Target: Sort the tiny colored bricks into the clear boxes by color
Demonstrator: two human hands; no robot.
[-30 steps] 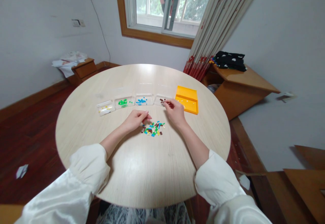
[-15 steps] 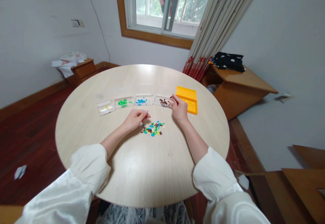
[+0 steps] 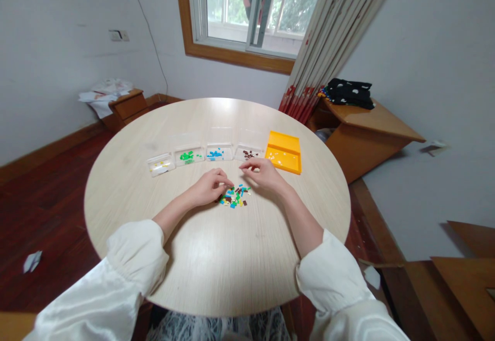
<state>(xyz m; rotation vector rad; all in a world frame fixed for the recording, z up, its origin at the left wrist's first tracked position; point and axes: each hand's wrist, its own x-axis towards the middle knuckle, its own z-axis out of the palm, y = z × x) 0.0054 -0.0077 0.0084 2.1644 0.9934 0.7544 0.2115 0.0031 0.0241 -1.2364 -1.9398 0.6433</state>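
A small pile of loose toy building bricks (image 3: 236, 196) in blue, green, brown, yellow and white lies on the round table (image 3: 216, 258). My left hand (image 3: 210, 186) is at the pile's left edge, fingers bent and closed, their tips down on the bricks; whatever they pinch is too small to make out. Just above the pile hovers my right hand (image 3: 265, 174), fingers stretched toward the left and a little apart, with nothing visible in them. Behind are clear boxes with yellow bricks (image 3: 157, 166), green bricks (image 3: 187, 156), blue bricks (image 3: 215, 153) and brown bricks (image 3: 250, 154).
An open yellow box (image 3: 293, 168) with white bricks inside stands right of the clear boxes. The clear boxes have raised lids. A wooden cabinet (image 3: 371, 137) with black cloth (image 3: 348, 93) on it is beyond the table at right. Behind are a window and curtain (image 3: 309, 57).
My right hand has moved left and toward me, from the brown bricks' box to above the pile. My left hand has shifted slightly right, its fingers now down on the bricks.
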